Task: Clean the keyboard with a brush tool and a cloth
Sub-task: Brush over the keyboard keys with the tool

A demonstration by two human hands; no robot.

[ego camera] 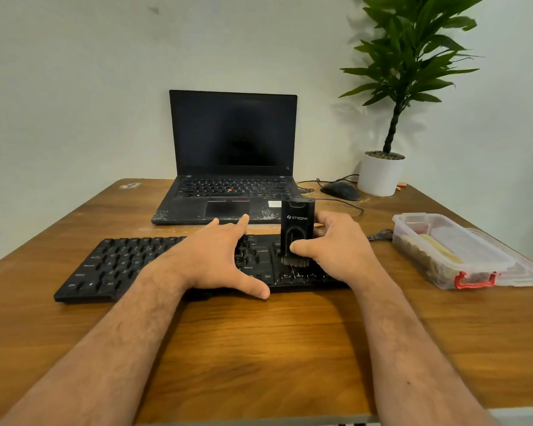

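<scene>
- near the worktop's front edge the keyboard (pixel 179 265) lies with its long axis left to right.
- the left hand (pixel 216 259) rests spread and flat on its middle, grip wide and empty.
- the right hand (pixel 339 247) pinches the brush tool (pixel 297 232) upright, bristles down on the keys at the keyboard's right end; unbrushed keys likely lie leftward.
- a cloth is not discernible; a plastic box (pixel 456 250) sits by the right edge.

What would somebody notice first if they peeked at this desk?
Probably the two hands in the middle: the right hand stands a black brush tool bristles-down on the right end of the black keyboard, while the left hand rests spread across it. Behind sits an open laptop with a dark screen, and a leafy potted plant fills the far right corner.
</scene>
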